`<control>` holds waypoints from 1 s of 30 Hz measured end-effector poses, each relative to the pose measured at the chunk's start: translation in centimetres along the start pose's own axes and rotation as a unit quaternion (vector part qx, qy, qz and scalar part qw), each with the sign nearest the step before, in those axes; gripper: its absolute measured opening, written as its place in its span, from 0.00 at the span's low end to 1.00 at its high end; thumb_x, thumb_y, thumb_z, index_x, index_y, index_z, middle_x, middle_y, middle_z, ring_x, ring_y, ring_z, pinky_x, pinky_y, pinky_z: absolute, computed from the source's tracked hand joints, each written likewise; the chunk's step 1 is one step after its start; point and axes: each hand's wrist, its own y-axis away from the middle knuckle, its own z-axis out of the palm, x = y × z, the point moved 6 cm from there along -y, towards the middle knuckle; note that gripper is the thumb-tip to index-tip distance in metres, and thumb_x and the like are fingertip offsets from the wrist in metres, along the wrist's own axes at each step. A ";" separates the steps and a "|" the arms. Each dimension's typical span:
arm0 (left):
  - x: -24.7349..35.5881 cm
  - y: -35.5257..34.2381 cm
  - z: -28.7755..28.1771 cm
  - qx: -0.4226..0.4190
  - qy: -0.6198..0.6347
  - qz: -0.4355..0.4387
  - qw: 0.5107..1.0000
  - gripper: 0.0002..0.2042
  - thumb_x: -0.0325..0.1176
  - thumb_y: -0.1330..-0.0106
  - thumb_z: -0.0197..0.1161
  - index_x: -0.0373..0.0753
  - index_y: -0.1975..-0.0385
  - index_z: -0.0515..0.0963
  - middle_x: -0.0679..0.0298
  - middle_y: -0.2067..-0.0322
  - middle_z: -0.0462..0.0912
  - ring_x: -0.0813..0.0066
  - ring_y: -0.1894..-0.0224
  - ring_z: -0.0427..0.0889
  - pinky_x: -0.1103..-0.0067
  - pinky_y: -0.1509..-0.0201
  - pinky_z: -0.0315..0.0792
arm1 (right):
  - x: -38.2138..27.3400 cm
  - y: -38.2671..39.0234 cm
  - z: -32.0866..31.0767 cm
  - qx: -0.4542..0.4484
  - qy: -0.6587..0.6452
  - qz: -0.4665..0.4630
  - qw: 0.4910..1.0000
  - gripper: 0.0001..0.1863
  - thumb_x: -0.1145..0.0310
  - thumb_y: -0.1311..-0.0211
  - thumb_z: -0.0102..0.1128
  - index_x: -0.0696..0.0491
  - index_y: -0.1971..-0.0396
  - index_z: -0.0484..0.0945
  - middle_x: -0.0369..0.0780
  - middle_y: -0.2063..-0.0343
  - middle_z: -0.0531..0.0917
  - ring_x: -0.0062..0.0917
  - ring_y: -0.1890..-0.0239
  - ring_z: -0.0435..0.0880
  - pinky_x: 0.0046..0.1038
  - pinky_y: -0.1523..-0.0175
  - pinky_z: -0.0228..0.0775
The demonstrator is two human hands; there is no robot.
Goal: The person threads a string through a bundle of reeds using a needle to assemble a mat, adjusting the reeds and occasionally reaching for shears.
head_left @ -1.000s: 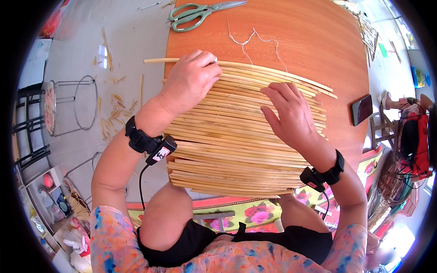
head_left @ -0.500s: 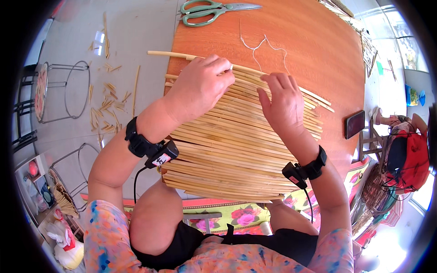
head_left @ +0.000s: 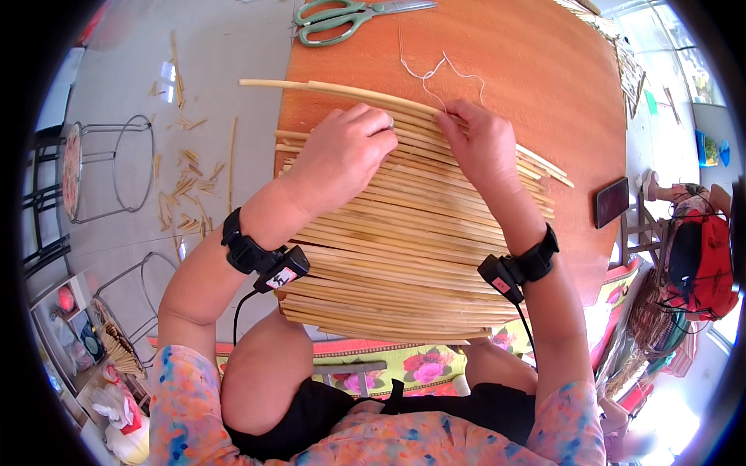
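A mat of straw-coloured reed stalks [head_left: 388, 233] lies in front of me, its rows running left to right across the wooden table's near edge. One longer stalk [head_left: 268, 83] lies along the far side and juts past the table at the left. My left hand [head_left: 342, 155] rests over the far stalks with fingers curled; what they grip is hidden. To its right, thumb and fingers of my right hand [head_left: 482, 147] are pinched at the far stalk, where a thin white string [head_left: 426, 76] runs into them. The string's loose loops trail on the table beyond.
Green-handled scissors [head_left: 334, 22] lie at the table's [head_left: 544, 93] far left. A dark phone [head_left: 611, 203] is by the right edge. Cut stalk pieces [head_left: 186, 182] litter the floor at left, near a round stool [head_left: 74, 172]. A red bag [head_left: 709, 268] sits at far right.
The right hand's spread fingers have come together at the far stalk, by the string. The left hand stays near the same spot; the long stalk has shifted slightly left and up in view.
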 end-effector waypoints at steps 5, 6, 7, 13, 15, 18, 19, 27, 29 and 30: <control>-0.3 0.2 -0.1 0.008 0.007 -0.019 1.000 0.07 0.23 0.45 0.69 0.35 0.68 0.79 0.63 0.61 0.78 0.61 0.57 0.79 0.68 0.53 0.74 | -0.3 -0.3 -0.7 0.016 -0.041 -0.015 0.999 0.08 0.63 0.39 0.67 0.50 0.65 0.87 0.42 0.73 0.85 0.39 0.73 0.84 0.35 0.68 0.75; -0.3 0.2 -0.2 0.008 0.009 -0.022 1.000 0.07 0.23 0.46 0.69 0.35 0.68 0.79 0.63 0.60 0.79 0.61 0.56 0.79 0.68 0.53 0.74 | -0.4 -0.3 -0.8 0.013 -0.038 -0.016 0.999 0.08 0.63 0.39 0.67 0.50 0.65 0.87 0.41 0.73 0.85 0.38 0.72 0.84 0.35 0.67 0.76; -0.4 0.3 -0.5 0.019 0.004 -0.023 1.000 0.08 0.23 0.46 0.69 0.35 0.68 0.79 0.62 0.59 0.79 0.60 0.55 0.79 0.68 0.52 0.74 | -0.5 -0.3 -0.9 0.007 -0.037 -0.013 0.999 0.08 0.64 0.39 0.67 0.50 0.64 0.87 0.42 0.72 0.85 0.39 0.72 0.84 0.35 0.66 0.76; -0.5 0.6 -2.5 0.027 -0.030 0.017 0.999 0.10 0.23 0.47 0.70 0.34 0.66 0.79 0.59 0.53 0.78 0.58 0.51 0.79 0.68 0.50 0.75 | -1.0 0.4 -2.2 0.067 -0.002 -0.105 0.992 0.13 0.68 0.39 0.66 0.51 0.55 0.84 0.43 0.60 0.85 0.42 0.58 0.84 0.37 0.55 0.77; -0.9 0.7 -3.2 0.031 -0.059 0.041 0.997 0.09 0.23 0.46 0.70 0.34 0.66 0.79 0.59 0.51 0.78 0.58 0.50 0.79 0.67 0.49 0.75 | -2.2 1.4 -3.6 0.059 0.037 -0.146 0.987 0.17 0.69 0.40 0.66 0.52 0.51 0.82 0.44 0.56 0.84 0.44 0.53 0.82 0.38 0.51 0.76; -2.0 0.2 -4.2 0.021 -0.079 0.044 0.996 0.10 0.24 0.45 0.70 0.34 0.64 0.78 0.59 0.49 0.78 0.57 0.47 0.78 0.67 0.46 0.74 | -4.3 4.2 -4.5 -0.060 0.018 -0.171 0.983 0.20 0.69 0.42 0.68 0.52 0.48 0.80 0.44 0.53 0.83 0.43 0.49 0.80 0.39 0.47 0.75; -2.6 -0.2 -3.9 0.006 -0.080 0.038 0.996 0.11 0.24 0.44 0.70 0.34 0.62 0.78 0.59 0.48 0.77 0.56 0.46 0.77 0.66 0.45 0.74 | -5.0 5.8 -4.2 -0.100 0.017 -0.172 0.980 0.21 0.67 0.43 0.68 0.52 0.48 0.79 0.43 0.50 0.82 0.42 0.46 0.79 0.41 0.45 0.74; -0.7 -2.2 -0.3 -0.077 -0.055 0.089 0.991 0.23 0.29 0.42 0.70 0.43 0.44 0.78 0.58 0.40 0.74 0.55 0.40 0.74 0.64 0.38 0.71 | -7.1 19.2 -0.3 -0.347 0.088 -0.109 0.927 0.43 0.48 0.42 0.68 0.43 0.28 0.62 0.45 0.24 0.53 0.47 0.22 0.45 0.60 0.25 0.38; -0.8 -1.8 0.5 -0.124 -0.057 0.078 0.988 0.24 0.30 0.42 0.71 0.47 0.43 0.79 0.57 0.40 0.74 0.56 0.40 0.74 0.65 0.38 0.71 | -6.6 20.0 0.0 -0.332 0.081 -0.118 0.932 0.47 0.46 0.43 0.68 0.41 0.26 0.58 0.43 0.24 0.53 0.45 0.21 0.44 0.59 0.24 0.33; -0.9 -1.5 0.9 -0.147 -0.061 0.072 0.985 0.25 0.30 0.42 0.71 0.49 0.42 0.79 0.57 0.41 0.74 0.56 0.40 0.74 0.65 0.38 0.71 | -6.1 20.4 0.3 -0.316 0.078 -0.130 0.936 0.47 0.45 0.43 0.67 0.41 0.26 0.58 0.42 0.24 0.53 0.44 0.21 0.44 0.59 0.24 0.33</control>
